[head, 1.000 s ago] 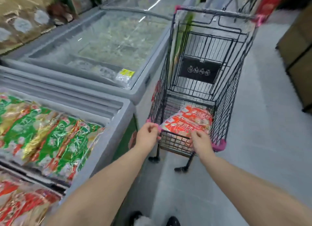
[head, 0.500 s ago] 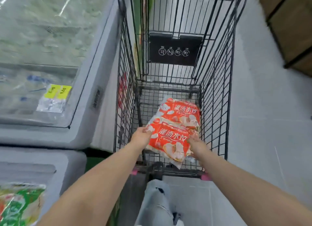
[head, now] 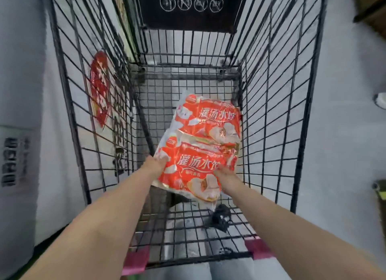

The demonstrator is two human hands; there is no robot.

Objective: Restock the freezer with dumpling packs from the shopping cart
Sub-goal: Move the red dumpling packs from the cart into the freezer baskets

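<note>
Our left hand (head: 155,165) and right hand (head: 224,173) grip opposite side edges of the red-orange plastic dumpling pack (head: 194,171), which lies lengthwise in the black wire cart (head: 198,257).

The left forearm (head: 108,213) and right forearm (head: 271,213) stretch forward and down, left grip (head: 156,165) and right grip (head: 225,173) clasping opposite edges of a dumpling pack (head: 195,169).
</note>
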